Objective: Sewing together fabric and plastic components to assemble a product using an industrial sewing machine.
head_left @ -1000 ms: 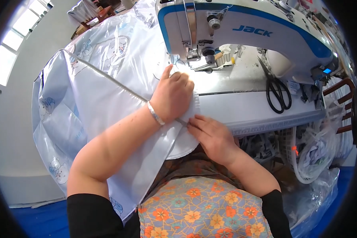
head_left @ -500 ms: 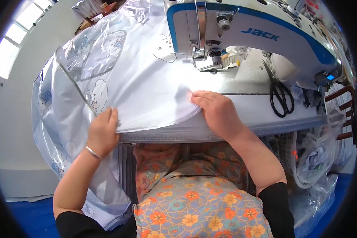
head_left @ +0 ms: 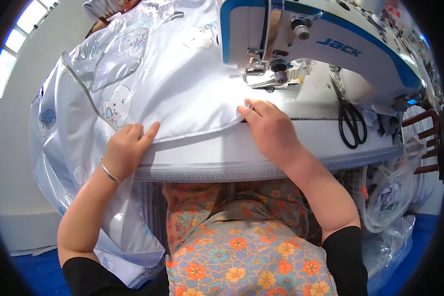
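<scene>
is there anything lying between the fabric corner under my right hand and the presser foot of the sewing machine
Nothing visible does. The right hand pins the white fabric corner just short of the presser foot, with only bare machine bed between. The scissors lie off to the right.

Two hands are seen: a left hand [head_left: 126, 150] and a right hand [head_left: 269, 128]. One sewing machine [head_left: 320, 44] is counted on one counter [head_left: 325, 135]. One sheet of glossy white printed fabric [head_left: 182, 84] is spread there. One pair of black scissors [head_left: 350, 121] is counted. One silver bracelet [head_left: 109, 172] is worn on the left wrist.
</scene>
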`<state>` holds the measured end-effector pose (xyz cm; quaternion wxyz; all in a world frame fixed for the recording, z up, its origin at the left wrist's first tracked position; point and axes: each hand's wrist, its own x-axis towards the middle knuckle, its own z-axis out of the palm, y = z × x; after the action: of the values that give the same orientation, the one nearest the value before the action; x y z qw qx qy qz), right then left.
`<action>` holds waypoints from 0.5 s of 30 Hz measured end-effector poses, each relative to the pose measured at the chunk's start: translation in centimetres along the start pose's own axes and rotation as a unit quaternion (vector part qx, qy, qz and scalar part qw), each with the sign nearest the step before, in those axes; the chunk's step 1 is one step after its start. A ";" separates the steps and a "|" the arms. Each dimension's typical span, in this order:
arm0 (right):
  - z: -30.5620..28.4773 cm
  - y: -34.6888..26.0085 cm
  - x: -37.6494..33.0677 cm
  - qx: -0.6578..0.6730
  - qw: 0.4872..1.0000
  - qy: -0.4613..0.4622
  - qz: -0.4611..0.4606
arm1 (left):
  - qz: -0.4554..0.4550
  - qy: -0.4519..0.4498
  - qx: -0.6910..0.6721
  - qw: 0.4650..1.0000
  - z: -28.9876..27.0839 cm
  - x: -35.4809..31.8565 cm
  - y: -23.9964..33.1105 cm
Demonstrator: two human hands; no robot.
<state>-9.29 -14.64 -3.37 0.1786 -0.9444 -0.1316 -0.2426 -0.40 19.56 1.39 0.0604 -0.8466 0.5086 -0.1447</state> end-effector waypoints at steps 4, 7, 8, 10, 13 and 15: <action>0.4 -0.1 0.4 -0.017 1.000 -0.004 0.001 | -0.013 -0.064 0.021 0.998 -1.2 1.1 1.1; 0.4 -0.1 0.7 -0.009 1.000 -0.018 0.018 | -0.012 -0.119 0.033 0.992 -2.2 1.3 2.6; 0.3 -0.1 0.7 0.001 1.000 -0.020 0.020 | -0.006 -0.151 0.039 0.988 -2.7 1.3 3.2; 0.3 0.0 0.9 0.013 0.999 -0.022 0.023 | 0.000 -0.186 0.046 0.981 -3.7 1.7 4.3; 0.4 0.0 1.0 0.022 0.999 -0.017 0.022 | 0.023 -0.234 -0.031 0.972 -5.3 3.2 6.5; 0.4 -0.1 0.9 0.019 1.000 -0.010 0.022 | 0.024 -0.244 -0.124 0.961 -6.0 4.8 8.5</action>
<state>-8.39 -14.27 -3.23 0.2008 -0.9457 -0.1175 -0.2268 -7.33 11.57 5.87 0.0805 -0.8448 0.5122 0.1321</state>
